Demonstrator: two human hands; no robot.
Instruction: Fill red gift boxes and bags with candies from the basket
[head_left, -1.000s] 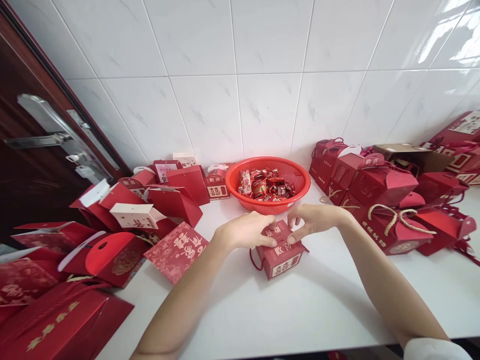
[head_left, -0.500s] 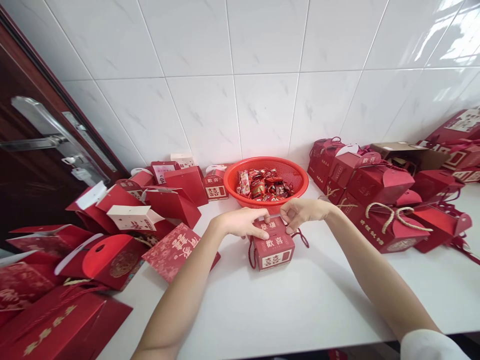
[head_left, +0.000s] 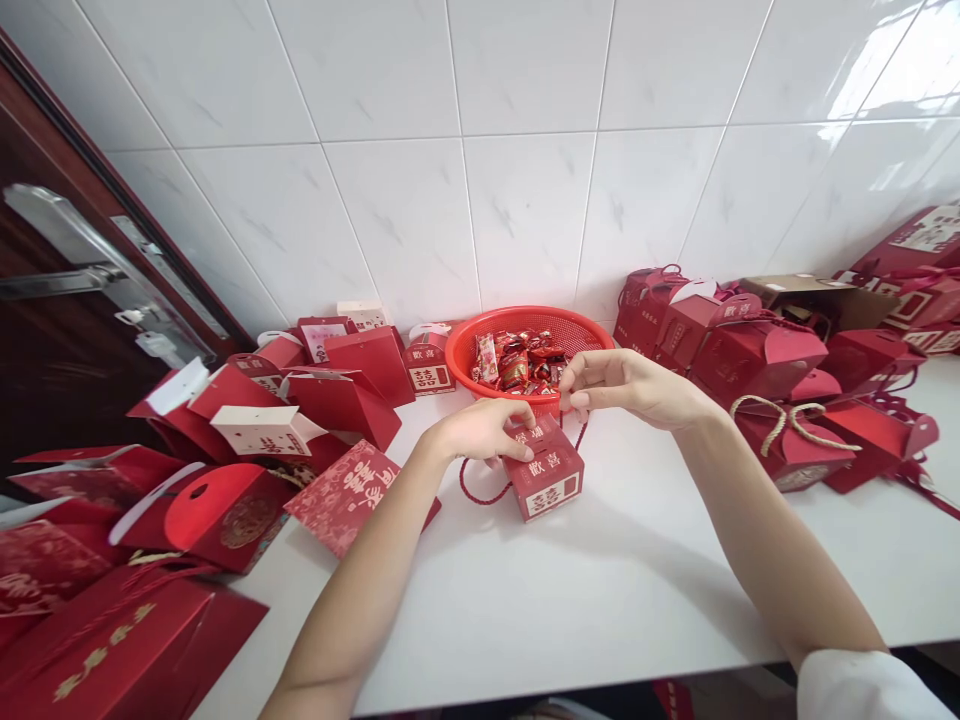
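A small red gift box (head_left: 553,480) with pale lettering stands on the white table in front of me. My left hand (head_left: 480,432) grips its top, thumb and fingers closed on the lid flaps. Just above the box's back right side, my right hand (head_left: 628,388) is raised with thumb and fingertips pinched together on the box's dark red cord. Part of that cord (head_left: 484,498) loops out on the left of the box and rests near the table top.
Behind the box sits a red plastic basket (head_left: 459,365) holding wrapped candies (head_left: 517,368). Several red gift boxes (head_left: 217,515) crowd the left side, near a door handle (head_left: 67,280). More boxes (head_left: 750,355) are piled at the right. A tiled wall (head_left: 525,220) closes the back.
My right hand has left the lid and moved up and back, drawing the cord with it. The box has turned slightly, and the left cord loop has spread outward. My left hand still holds the top.
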